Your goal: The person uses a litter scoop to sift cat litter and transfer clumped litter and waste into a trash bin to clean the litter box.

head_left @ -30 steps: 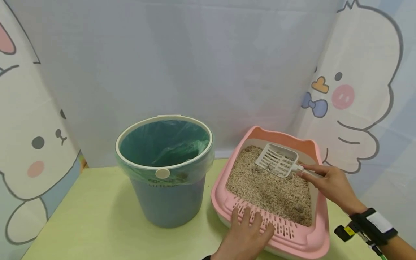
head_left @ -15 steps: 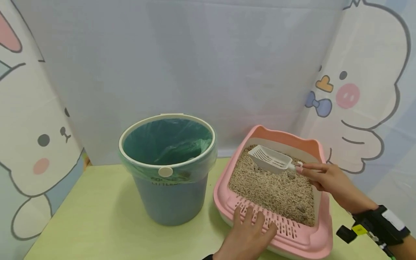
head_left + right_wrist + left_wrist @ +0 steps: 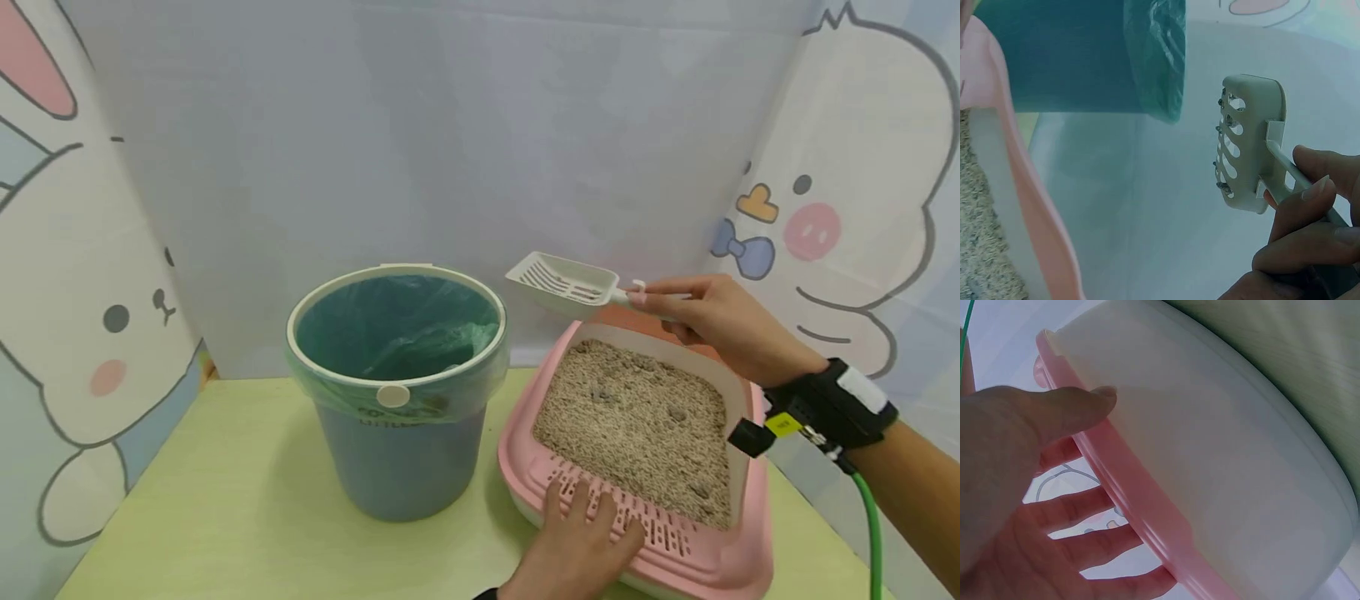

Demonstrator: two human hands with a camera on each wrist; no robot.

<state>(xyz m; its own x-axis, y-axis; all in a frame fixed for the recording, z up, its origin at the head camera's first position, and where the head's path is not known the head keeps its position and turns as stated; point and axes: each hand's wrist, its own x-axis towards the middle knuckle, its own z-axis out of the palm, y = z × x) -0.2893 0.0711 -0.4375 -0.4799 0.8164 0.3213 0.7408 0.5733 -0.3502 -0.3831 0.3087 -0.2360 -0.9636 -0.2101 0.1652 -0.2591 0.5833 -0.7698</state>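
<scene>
In the head view, my right hand (image 3: 723,321) holds the handle of a white slotted litter scoop (image 3: 558,285) above the back of the pink litter box (image 3: 519,442). The scoop's blade points left, towards the bin. Small dark bits show at the slots of the scoop (image 3: 1250,140) in the right wrist view. My left hand (image 3: 573,546) holds the box's front rim. Its fingers lie over the pink edge, while the thumb (image 3: 1082,411) presses the pale outer wall in the left wrist view. Tan litter (image 3: 630,433) with several darker clumps fills the box.
A blue-grey bin (image 3: 405,471) stands left of the litter box, lined with a green plastic bag (image 3: 360,325) folded over its rim. Both stand on a pale green table (image 3: 225,500). Behind them hangs a curtain (image 3: 300,150) with cartoon animals.
My right hand has lifted the scoop out of the litter, up and to the left, and levelled its blade. My left hand has stayed on the box's front rim.
</scene>
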